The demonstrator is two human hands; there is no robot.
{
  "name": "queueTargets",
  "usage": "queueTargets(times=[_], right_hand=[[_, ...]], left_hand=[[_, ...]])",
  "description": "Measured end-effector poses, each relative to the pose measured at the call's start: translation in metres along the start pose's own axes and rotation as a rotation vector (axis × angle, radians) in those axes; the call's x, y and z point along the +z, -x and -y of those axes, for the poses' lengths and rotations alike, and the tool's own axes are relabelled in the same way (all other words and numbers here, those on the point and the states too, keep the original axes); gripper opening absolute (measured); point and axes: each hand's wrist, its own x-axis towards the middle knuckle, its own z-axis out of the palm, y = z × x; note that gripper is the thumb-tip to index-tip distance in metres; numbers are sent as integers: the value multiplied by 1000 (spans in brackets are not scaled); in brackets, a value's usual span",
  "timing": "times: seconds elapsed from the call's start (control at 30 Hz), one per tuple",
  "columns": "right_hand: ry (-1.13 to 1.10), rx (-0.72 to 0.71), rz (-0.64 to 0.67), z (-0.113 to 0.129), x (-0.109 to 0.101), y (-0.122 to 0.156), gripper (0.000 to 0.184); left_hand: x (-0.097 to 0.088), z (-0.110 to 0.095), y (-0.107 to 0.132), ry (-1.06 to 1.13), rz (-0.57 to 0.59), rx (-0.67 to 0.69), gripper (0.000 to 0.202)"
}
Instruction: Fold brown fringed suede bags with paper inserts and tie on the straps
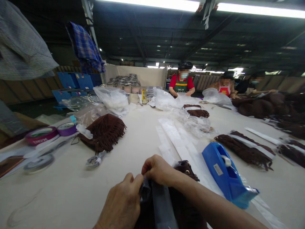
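Low in the middle of the head view, my left hand is closed on grey plastic wrapping that looks bunched and shiny. My right hand reaches across from the right, its fingertips pinched at the top of the same wrapping and touching my left fingers. A flat grey strip runs down below the right hand, towards me. Under both hands lies a dark brown bag with metal eyelets showing near its top; my right forearm hides much of it. What exactly is between the fingertips is hidden.
A blue tape dispenser stands right of my forearm. White paper strips lie ahead. To the left are a fringed brown bag, tape rolls and a bundled cord. Plastic bags and co-workers are across the table.
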Motion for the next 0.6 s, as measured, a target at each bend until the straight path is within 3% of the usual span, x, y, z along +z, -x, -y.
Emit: queueTargets(times=[0.2,0.3,0.37,0.43,0.5,0.6], right_hand=[[30,-8,-17,-1,-3,0,21],[15,13,-8,-4,1,0,19],[-1,33,1,-7,4,0,20],[-16,45,-1,-10,5,-1,19],[-34,44,-12,-12,4,-1,18],[-60,44,-25,-15,0,-2,17]], left_hand=[[38,12,11,-51,-349,206,42],[35,14,7,-13,-244,348,40],[27,14,2,24,-72,336,32],[21,16,-1,15,-27,330,28],[23,20,0,-40,-188,423,29],[40,30,7,-150,-566,582,34]])
